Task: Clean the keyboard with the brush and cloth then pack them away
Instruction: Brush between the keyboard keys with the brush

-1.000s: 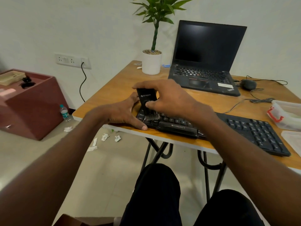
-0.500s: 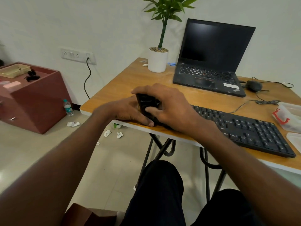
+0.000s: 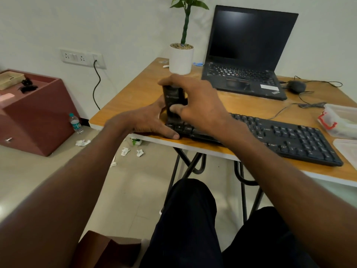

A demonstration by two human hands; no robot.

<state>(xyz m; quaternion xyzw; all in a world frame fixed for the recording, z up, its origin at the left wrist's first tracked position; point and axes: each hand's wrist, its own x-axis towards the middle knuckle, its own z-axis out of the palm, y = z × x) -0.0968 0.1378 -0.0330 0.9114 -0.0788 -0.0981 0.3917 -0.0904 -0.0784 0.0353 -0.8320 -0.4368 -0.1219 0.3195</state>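
Note:
A black keyboard lies along the front edge of the wooden table. My right hand grips a black brush that stands upright on the keyboard's left end, its lower end down among the keys. My left hand presses flat on the table against the keyboard's left end, thumb along the front edge. No cloth shows clearly.
A black laptop stands open at the back, with a potted plant to its left and a mouse with cable to its right. A clear plastic box sits at the right edge. Paper scraps and a bottle lie on the floor.
The brush was pulled toward the keyboard's front edge, then pushed back up over the left keys. My left hand has stayed on the keyboard's left end.

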